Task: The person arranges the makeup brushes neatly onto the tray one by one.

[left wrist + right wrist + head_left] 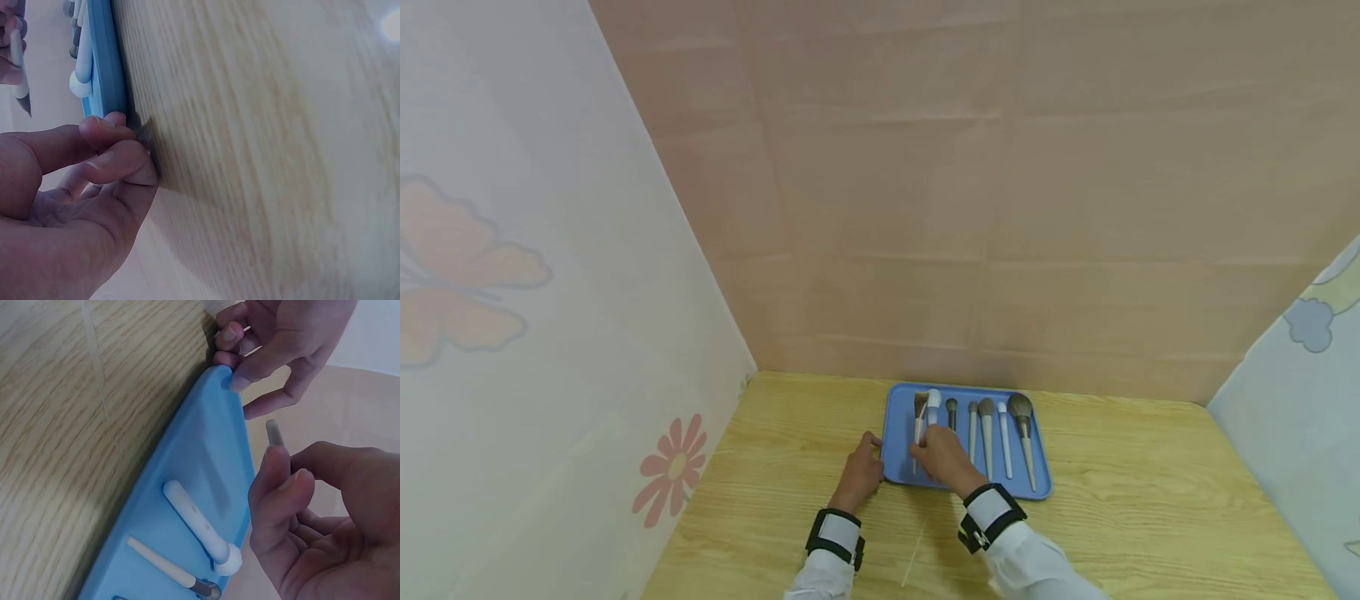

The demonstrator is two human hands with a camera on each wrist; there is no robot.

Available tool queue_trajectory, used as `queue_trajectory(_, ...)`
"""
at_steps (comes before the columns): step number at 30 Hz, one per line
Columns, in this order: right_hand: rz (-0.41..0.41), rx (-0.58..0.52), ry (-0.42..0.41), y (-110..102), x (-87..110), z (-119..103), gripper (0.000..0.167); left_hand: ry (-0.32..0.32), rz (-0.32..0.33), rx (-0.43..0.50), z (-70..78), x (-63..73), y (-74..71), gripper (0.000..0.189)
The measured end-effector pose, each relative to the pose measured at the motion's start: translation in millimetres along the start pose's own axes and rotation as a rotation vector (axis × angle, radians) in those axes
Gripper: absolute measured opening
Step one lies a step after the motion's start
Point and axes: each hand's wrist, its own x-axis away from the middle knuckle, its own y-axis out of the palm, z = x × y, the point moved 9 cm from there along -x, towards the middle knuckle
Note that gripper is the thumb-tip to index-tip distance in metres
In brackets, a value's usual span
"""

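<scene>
In the head view, my right hand (pixel 946 456) pinches a makeup brush (pixel 919 417) over the left part of a blue tray (pixel 897 433). This brush has a pale handle and a dark tip, which points downward in the left wrist view. Only the handle's end shows above my fingers in the right wrist view. My left hand (pixel 860 475) holds the tray's near left corner, thumb on the rim and other fingers curled beside it. Nearest to the held brush lies a white-headed brush (pixel 199 522), flat on the tray.
Several more makeup brushes lie side by side on the tray, among them a large dark-headed brush (pixel 1021 408) at the right end. The tray stands on a wood-grain table (pixel 1120 475), close to the back wall (pixel 880 250). A white side panel (pixel 625 333) rises at left.
</scene>
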Motion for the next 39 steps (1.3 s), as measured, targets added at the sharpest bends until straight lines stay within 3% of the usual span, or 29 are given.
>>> queue_trajectory(28,0.066,0.057,0.047,15,-26.7,6,0.039,-0.005,-0.008,0.017,1.1,2.2,0.8,0.031)
queue_trajectory(39,0.044,0.026,0.080,24,-35.7,15,0.036,-0.002,0.000,0.004,0.4,0.1,0.6,0.032)
